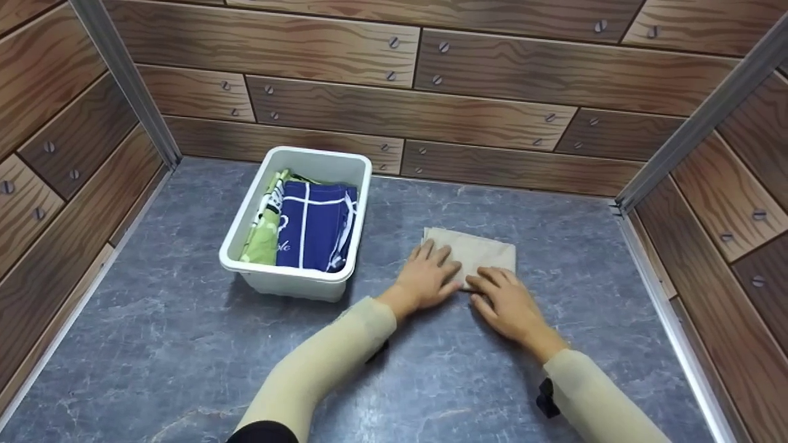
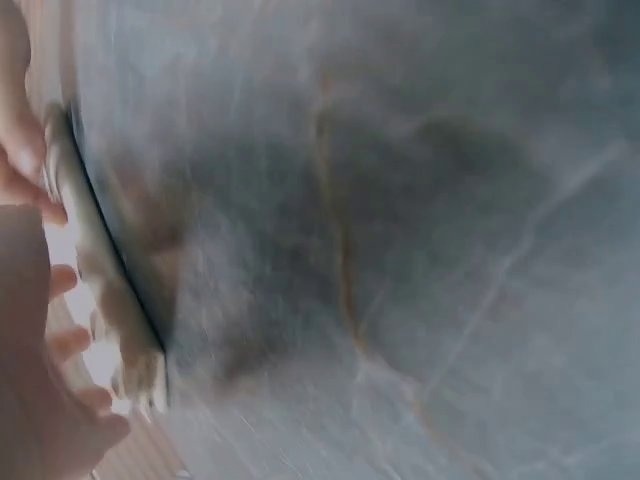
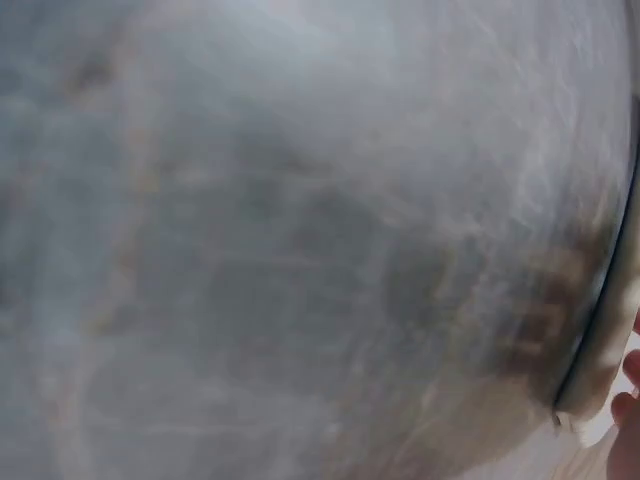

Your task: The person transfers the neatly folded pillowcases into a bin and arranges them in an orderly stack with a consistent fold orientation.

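Note:
A folded beige cloth (image 1: 477, 249) lies flat on the blue-grey marbled surface, right of centre in the head view. My left hand (image 1: 426, 275) rests on its left side with fingers spread and mostly straight. On the near right part of the cloth, my right hand (image 1: 506, 303) touches it with extended fingers. The left wrist view shows the cloth's edge (image 2: 110, 270) at the far left, beside the fingers of my left hand (image 2: 45, 380). In the right wrist view the cloth (image 3: 600, 345) and a few fingertips of my right hand (image 3: 626, 410) appear at the right border.
Left of the hands stands a white plastic bin (image 1: 311, 278). Inside it are a folded navy cloth (image 1: 323, 224) with white lines and a green patterned cloth (image 1: 263, 237). Wood-patterned walls (image 1: 345, 104) with metal corner strips enclose the back and both sides.

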Motion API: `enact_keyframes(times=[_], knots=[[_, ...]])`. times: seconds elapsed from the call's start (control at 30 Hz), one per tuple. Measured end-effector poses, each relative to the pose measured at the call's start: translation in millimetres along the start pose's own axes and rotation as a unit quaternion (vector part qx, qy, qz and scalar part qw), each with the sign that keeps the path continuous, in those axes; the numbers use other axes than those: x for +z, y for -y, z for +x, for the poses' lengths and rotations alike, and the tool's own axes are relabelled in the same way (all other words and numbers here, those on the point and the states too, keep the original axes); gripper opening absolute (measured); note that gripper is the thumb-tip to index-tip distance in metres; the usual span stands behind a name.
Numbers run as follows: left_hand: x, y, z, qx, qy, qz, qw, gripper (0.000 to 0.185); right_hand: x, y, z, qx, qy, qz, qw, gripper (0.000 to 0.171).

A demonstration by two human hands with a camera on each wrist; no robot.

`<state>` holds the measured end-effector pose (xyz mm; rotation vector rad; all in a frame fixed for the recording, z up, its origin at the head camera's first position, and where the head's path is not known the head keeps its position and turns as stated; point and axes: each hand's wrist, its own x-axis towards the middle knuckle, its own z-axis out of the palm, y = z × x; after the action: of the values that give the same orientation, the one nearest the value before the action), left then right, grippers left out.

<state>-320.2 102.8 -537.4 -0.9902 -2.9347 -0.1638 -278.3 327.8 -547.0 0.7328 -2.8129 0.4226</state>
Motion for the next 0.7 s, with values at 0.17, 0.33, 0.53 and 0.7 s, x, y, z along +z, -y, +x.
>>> enact_keyframes(times=[0.17,0.33,0.53,0.7], knots=[[4.0,5.1,-3.5,-0.002,0.031,-0.004,0.9995,0.057,1,0,-4,0.006,0.021,0.009,1.0,0.042],[6.2,1.7,-7.7,-0.007,0.033,-0.004,0.9994,0.06,0,0,-4,0.014,0.026,0.015,0.999,0.041],[7.9,-1.7,-10.9,-0.008,0.035,0.007,0.9993,0.063,0,7,-4,0.029,0.017,0.019,0.999,0.039],[7.8,0.7,-10.9,-0.017,0.033,0.009,0.9993,0.062,-1,21,-2,0.024,0.007,0.006,1.0,0.036]])
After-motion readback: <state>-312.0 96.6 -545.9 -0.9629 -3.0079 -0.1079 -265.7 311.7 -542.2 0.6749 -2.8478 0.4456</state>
